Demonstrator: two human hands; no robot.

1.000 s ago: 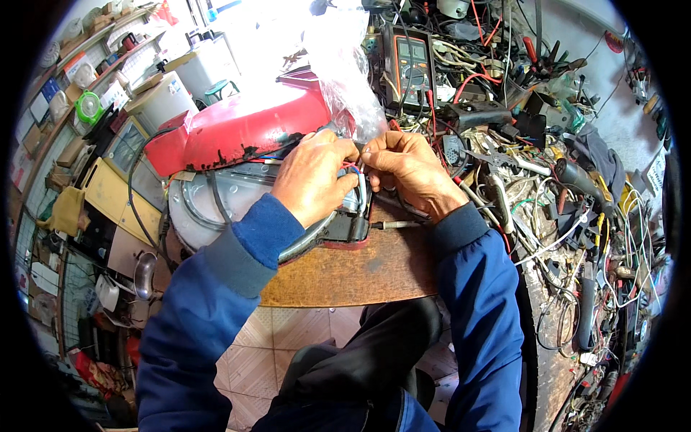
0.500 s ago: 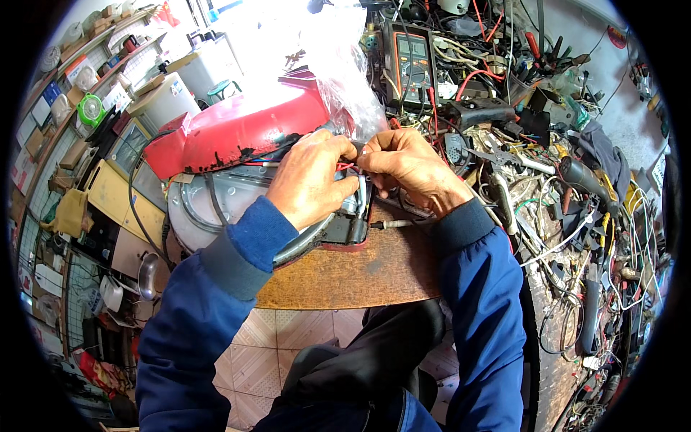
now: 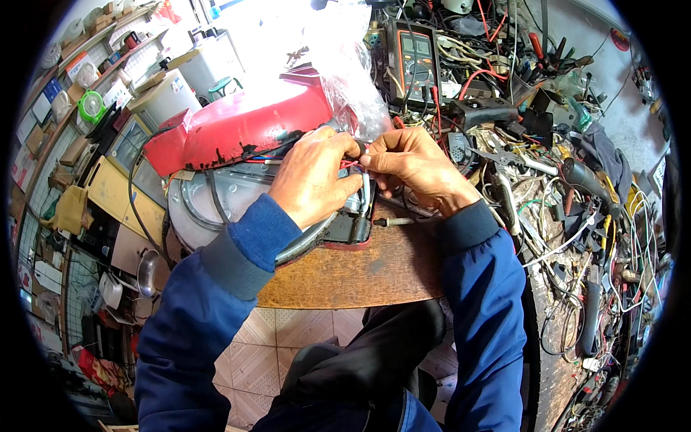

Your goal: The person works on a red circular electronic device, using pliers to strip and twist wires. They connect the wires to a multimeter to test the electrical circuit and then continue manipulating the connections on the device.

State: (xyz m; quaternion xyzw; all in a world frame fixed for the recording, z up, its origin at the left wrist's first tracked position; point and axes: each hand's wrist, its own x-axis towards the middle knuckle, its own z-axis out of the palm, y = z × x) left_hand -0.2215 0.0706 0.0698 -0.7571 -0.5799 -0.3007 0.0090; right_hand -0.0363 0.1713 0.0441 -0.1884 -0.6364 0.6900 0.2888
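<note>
A round metal appliance base lies opened on the wooden table, with its red shell tipped up behind it. Over its right end, my left hand is closed in a pinch around a red wire. My right hand pinches at the same spot, its thumb and forefinger touching my left fingertips. What the right fingertips hold is too small to make out. Blue and red wires run out from under the shell toward my left hand. Just below my hands, a pale sleeved lead drops into the base's corner.
The wooden table ends in a curved front edge near my lap. At the back right stands a multimeter. Tangled cables, tools and scrap parts cover the right-hand bench. A clear plastic bag hangs behind my hands. A loose probe-like piece lies beside the base.
Both hands stay pinched together over the wires. The right hand has shifted very slightly to the right; otherwise little differs.
</note>
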